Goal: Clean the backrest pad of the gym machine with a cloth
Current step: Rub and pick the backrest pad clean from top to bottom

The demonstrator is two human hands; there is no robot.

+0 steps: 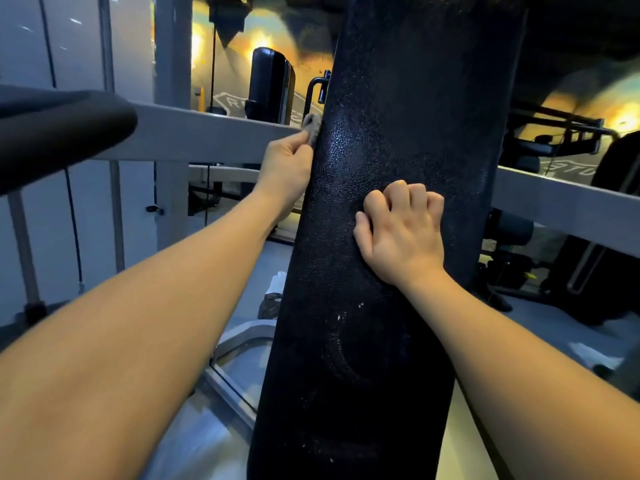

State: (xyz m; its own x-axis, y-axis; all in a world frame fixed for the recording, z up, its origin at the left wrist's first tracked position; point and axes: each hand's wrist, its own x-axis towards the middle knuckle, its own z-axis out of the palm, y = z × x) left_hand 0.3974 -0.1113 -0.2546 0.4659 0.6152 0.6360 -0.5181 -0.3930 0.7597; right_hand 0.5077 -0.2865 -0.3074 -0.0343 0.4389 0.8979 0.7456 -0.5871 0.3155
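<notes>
Two hands on the job, one cloth. Backrest pad (398,209) is a tall black slab filling the middle of the view, long axis running near-to-far, tilted slightly right at the far end. Left hand (285,168) sits at the pad's left edge, about mid-height, fingers pressed together pinching a small grey cloth (311,124) against that edge; only a bit of cloth shows past the fingertips. Right hand (403,230) holds nothing: fingers curled under, knuckles and palm resting on the pad face right of centre, nearer than the left hand, looks like bracing. Key relation: nearly all the pad surface lies to the right of the cloth and nearer along the long axis; pale specks (341,317) sit on the near part, well below both hands. My read: the wipe is at the edge, the main face likely remains, so the cloth should travel right and down the long axis. Left hand owns that stroke; right hand sits in its path and would need to shift. Grey frame rail (207,131) runs just behind the cloth, apart from the pad.
</notes>
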